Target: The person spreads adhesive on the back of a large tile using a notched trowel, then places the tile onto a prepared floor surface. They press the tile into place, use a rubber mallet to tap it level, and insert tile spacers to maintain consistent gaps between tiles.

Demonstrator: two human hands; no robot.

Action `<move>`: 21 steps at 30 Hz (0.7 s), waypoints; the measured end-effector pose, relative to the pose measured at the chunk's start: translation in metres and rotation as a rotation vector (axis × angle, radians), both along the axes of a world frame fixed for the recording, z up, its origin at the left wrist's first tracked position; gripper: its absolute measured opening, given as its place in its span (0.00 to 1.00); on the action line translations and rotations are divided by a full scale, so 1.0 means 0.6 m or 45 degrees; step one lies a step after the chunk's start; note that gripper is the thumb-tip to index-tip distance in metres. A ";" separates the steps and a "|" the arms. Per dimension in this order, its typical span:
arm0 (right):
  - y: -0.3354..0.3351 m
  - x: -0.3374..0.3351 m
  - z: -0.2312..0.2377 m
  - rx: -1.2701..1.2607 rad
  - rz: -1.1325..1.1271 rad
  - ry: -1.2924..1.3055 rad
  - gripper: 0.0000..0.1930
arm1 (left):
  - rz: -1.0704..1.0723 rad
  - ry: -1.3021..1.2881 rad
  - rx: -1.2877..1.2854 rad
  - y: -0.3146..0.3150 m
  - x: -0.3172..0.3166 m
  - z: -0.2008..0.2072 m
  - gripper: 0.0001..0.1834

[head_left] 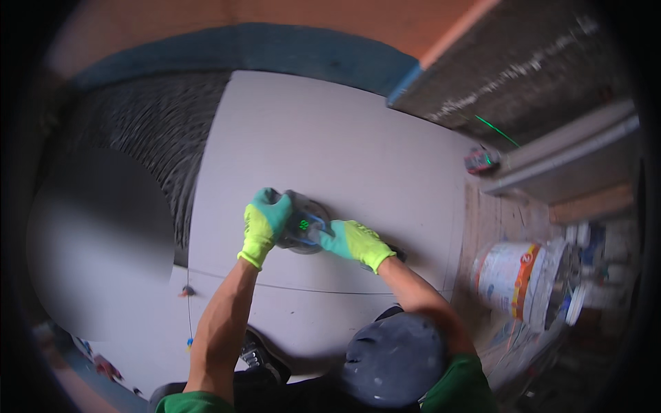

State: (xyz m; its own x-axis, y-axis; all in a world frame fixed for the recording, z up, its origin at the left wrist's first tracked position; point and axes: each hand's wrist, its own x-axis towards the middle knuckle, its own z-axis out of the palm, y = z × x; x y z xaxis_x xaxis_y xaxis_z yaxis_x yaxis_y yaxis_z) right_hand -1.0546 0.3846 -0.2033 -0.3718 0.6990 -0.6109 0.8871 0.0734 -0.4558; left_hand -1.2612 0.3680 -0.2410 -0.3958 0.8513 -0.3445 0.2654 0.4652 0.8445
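A dark, round-based power tool with a small lit green display, which looks like a tile vibrator (296, 237), sits on a large pale tile (310, 131). My left hand (267, 221), in a yellow and teal glove, is closed around the tool's left side. From the right, my right hand (351, 241) in a matching glove grips it beside a blue-edged part; its fingertips are partly hidden. Something dark (396, 253) shows behind my right wrist, too covered to name. A thin joint line runs across below the tool, between this tile and a nearer pale one.
Dark ridged mortar (155, 131) borders the tile at left. A red laser level (482, 160) stands at right, near a green line on the wall. A white bucket (506, 281) is at right. Small red (186, 291) and blue (190, 341) pieces sit along a joint. A grey round patch hides the left.
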 end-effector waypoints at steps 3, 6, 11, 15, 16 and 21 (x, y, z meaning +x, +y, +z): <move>0.008 0.059 0.005 0.055 -0.131 -0.009 0.33 | -0.078 -0.046 0.010 0.045 0.050 0.002 0.19; 0.042 0.128 0.006 0.143 -0.254 0.001 0.33 | -0.132 -0.032 0.036 0.113 0.124 -0.006 0.19; 0.118 0.249 -0.002 0.202 -0.417 -0.027 0.34 | -0.293 -0.123 0.059 0.232 0.253 -0.022 0.18; 0.162 0.296 -0.020 0.086 -0.413 -0.061 0.39 | -0.318 -0.186 0.085 0.271 0.299 -0.021 0.15; 0.166 0.301 -0.024 0.083 -0.397 -0.019 0.39 | -0.302 -0.226 0.053 0.272 0.302 -0.019 0.15; 0.156 0.304 -0.046 0.277 -0.505 0.219 0.38 | -0.305 -0.171 0.026 0.275 0.300 -0.019 0.14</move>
